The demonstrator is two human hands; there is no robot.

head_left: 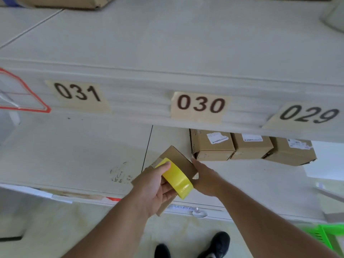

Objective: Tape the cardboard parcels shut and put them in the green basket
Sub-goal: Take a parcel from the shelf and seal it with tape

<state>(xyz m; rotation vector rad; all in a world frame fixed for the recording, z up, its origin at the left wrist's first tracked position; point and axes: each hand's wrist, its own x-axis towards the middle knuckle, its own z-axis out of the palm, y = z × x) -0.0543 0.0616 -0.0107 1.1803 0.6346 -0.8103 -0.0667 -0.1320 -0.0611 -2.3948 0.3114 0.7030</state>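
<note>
Clearly taping step: left hand [152, 185] gripped tape roll [176, 178] over parcel [178, 161]; right hand [203, 176], fingers flat, steadied parcel's 3 o'clock side. Next: draw tape across seam.

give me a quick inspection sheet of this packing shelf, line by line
surface: white lower shelf, scuffed near its front edge
job's things: cardboard parcel at the shelf's front edge, yellow tape roll over it; three more parcels in a row behind, each with a white label; green basket on the floor at lower right, only partly in view
clutter: white sheet at the shelf's right end
grippers: left hand grips the tape roll; right hand rests on the parcel's right edge, fingers straight
cables: nothing seen
surroundings: upper shelf edge with tags 031, 030 and 029; a box on top; pale floor, dark shoes below
</note>
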